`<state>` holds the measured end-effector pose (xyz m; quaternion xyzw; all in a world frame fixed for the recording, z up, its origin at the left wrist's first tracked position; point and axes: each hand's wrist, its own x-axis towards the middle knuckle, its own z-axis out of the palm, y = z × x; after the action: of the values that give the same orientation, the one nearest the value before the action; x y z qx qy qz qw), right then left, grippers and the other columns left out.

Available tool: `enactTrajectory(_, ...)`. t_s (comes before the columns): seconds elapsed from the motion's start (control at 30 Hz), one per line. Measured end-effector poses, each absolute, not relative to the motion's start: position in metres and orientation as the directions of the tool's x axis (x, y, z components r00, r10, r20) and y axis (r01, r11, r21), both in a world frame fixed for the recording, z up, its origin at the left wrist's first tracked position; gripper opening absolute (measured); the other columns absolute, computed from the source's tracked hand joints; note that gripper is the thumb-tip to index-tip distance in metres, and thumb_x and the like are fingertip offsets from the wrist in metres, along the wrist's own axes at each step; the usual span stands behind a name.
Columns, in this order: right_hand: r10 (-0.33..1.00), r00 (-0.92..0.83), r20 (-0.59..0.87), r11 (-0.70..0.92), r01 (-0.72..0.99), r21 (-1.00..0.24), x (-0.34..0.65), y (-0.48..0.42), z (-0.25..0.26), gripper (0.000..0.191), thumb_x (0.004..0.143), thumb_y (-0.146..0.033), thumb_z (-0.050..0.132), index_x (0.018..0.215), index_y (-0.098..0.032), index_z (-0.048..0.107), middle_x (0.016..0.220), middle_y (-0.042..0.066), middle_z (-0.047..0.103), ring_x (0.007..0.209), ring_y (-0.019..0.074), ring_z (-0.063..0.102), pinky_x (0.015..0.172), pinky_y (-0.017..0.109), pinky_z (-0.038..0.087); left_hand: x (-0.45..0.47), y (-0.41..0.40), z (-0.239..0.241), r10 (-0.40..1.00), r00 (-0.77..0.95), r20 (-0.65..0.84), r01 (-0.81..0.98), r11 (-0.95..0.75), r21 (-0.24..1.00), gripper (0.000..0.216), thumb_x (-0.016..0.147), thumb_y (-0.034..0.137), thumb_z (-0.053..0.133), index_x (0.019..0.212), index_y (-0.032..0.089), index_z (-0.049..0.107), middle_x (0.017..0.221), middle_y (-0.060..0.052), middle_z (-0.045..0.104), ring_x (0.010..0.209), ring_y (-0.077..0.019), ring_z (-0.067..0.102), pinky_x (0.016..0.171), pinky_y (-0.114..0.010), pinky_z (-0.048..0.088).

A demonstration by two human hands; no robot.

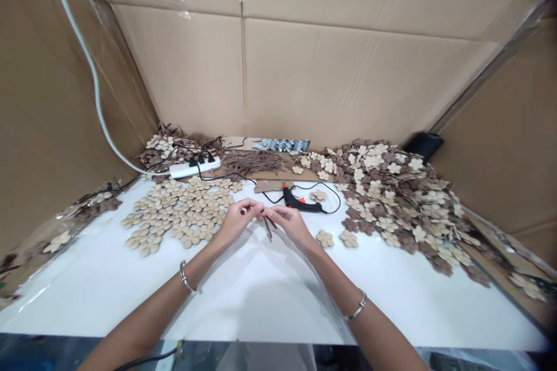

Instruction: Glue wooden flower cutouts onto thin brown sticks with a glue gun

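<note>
Over the middle of the white table my left hand and my right hand meet, fingertips close together. Both pinch a thin brown strip, whose loose ends hang down between them. How the strip is folded or joined at the fingertips is too small to make out. Just beyond my right hand lies a black and orange glue gun, its nozzle pointing away from me. Beige flower shapes spread over the table beside my left hand. Two loose beige flowers lie by my right wrist.
A white power strip with black plugs sits at the back left. Near it lies a heap of brown strips. Brown and beige flowers are piled on the right. Cardboard walls enclose the white table, and the glue gun's cord loops behind.
</note>
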<state>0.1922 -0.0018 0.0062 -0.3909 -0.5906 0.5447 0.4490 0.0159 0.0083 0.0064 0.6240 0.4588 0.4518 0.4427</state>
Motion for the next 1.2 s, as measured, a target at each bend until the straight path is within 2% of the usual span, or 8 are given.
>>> enactTrajectory(0.2,0.949,-0.299,0.095,0.078,-0.065,-0.995,0.192,-0.002,0.006,0.029,0.082,-0.045,0.065,0.085,-0.018,0.076,0.087,0.005,0.072,0.074,0.0149,0.056,0.071,0.027,0.043,0.014,0.011,0.003,0.983,0.118,0.142,0.191,-0.163,0.968,0.032,0.080,0.045,0.065,0.072,0.015,0.070,0.071,-0.003,0.068,0.066,-0.0139,0.056,0.064,-0.025,0.040)
enactTrajectory(0.43,0.914,-0.405,0.017,0.015,-0.009,-1.000,0.190,-0.006,0.004,0.034,0.084,-0.047,0.062,0.088,-0.018,0.078,0.082,0.004,0.070,0.064,0.0127,0.051,0.062,0.027,0.041,0.011,0.011,0.010,0.984,0.108,0.145,0.214,-0.165,0.963,0.033,0.078,0.047,0.065,0.070,0.015,0.070,0.067,-0.004,0.067,0.061,-0.0141,0.055,0.059,-0.025,0.041)
enactTrajectory(0.53,0.909,-0.417,0.003,-0.014,-0.036,-0.999,0.188,-0.006,0.002,0.032,0.084,-0.045,0.063,0.086,-0.017,0.078,0.086,0.006,0.072,0.074,0.0158,0.059,0.070,0.029,0.045,0.006,0.015,0.013,0.987,0.065,0.146,0.233,-0.157,0.960,0.035,0.077,0.050,0.065,0.070,0.016,0.070,0.063,-0.003,0.065,0.056,-0.0135,0.051,0.054,-0.025,0.039)
enactTrajectory(0.67,0.896,-0.444,-0.011,-0.046,-0.068,-0.997,0.187,-0.005,-0.001,0.032,0.085,-0.045,0.063,0.088,-0.017,0.078,0.095,0.008,0.074,0.091,0.0197,0.065,0.089,0.033,0.046,-0.003,0.021,0.014,0.987,0.021,0.162,0.232,-0.162,0.959,0.038,0.073,0.053,0.067,0.068,0.015,0.069,0.063,-0.003,0.063,0.058,-0.0131,0.051,0.056,-0.025,0.039)
enactTrajectory(0.87,0.890,-0.455,-0.025,-0.075,-0.092,-0.993,0.187,-0.005,-0.003,0.033,0.084,-0.046,0.063,0.089,-0.016,0.077,0.096,0.010,0.074,0.094,0.0207,0.066,0.096,0.037,0.045,-0.007,0.024,0.014,0.989,0.013,0.146,0.233,-0.145,0.962,0.041,0.073,0.055,0.066,0.069,0.014,0.068,0.064,-0.002,0.062,0.057,-0.0124,0.049,0.056,-0.025,0.038)
enactTrajectory(1.0,0.930,-0.366,0.027,-0.034,-0.161,-0.986,0.186,-0.004,-0.002,0.026,0.085,-0.040,0.062,0.077,-0.017,0.069,0.094,0.007,0.072,0.094,0.0206,0.065,0.093,0.035,0.046,-0.006,0.023,0.014,0.988,-0.005,0.155,0.224,-0.150,0.963,0.041,0.072,0.055,0.068,0.067,0.015,0.067,0.062,-0.002,0.061,0.055,-0.0117,0.048,0.053,-0.024,0.038)
enactTrajectory(1.1,0.968,-0.234,0.086,0.051,-0.151,-0.987,0.184,-0.005,0.001,0.019,0.083,-0.039,0.064,0.085,-0.020,0.063,0.103,0.005,0.070,0.095,0.0197,0.063,0.087,0.033,0.047,-0.002,0.019,0.014,0.987,0.014,0.161,0.225,-0.160,0.961,0.040,0.072,0.055,0.068,0.067,0.016,0.068,0.059,-0.001,0.060,0.054,-0.0117,0.046,0.051,-0.024,0.036)
enactTrajectory(1.2,0.970,-0.224,0.094,0.080,-0.070,-0.994,0.182,-0.007,0.003,0.026,0.084,-0.044,0.063,0.095,-0.020,0.064,0.097,0.005,0.069,0.086,0.0184,0.061,0.075,0.029,0.047,0.005,0.013,0.013,0.985,0.054,0.162,0.242,-0.170,0.955,0.037,0.074,0.052,0.067,0.068,0.016,0.069,0.057,-0.001,0.060,0.053,-0.0121,0.045,0.049,-0.024,0.034)
